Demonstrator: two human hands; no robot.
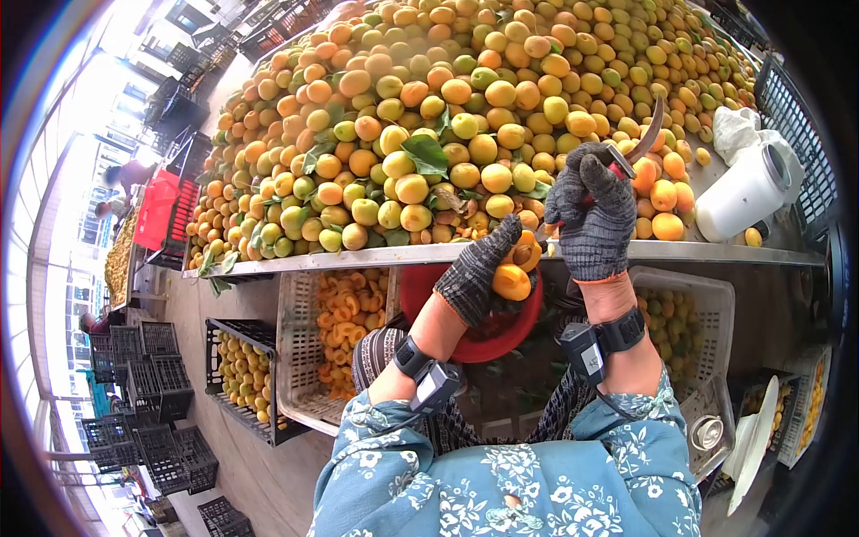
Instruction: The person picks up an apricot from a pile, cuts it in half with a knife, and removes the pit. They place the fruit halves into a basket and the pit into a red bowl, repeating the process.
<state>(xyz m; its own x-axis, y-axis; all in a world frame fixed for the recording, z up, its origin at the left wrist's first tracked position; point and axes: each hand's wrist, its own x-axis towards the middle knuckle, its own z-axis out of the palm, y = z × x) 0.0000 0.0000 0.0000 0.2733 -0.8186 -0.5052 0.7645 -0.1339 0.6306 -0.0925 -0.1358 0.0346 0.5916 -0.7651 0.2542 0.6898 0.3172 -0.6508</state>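
Observation:
My left hand (479,276), in a dark grey knit glove, is closed on a cut apricot (512,282); its orange flesh is open in halves, with a dark spot that looks like the pit. My right hand (591,219), gloved alike, grips a curved knife (650,134), blade pointing up and away from the fruit. Both hands are at the near edge of a metal table (394,256), in front of a big heap of apricots (403,161). Below my left hand is a red basin (532,329), its contents mostly hidden by hand and fruit.
A pale crate (301,331) of halved apricots stands lower left, beside a black crate (268,421) of whole ones. Another pale crate (720,309) sits lower right. A white jar (743,192) lies on the table. Stacked black crates (157,385) and a red crate (159,210) are farther left.

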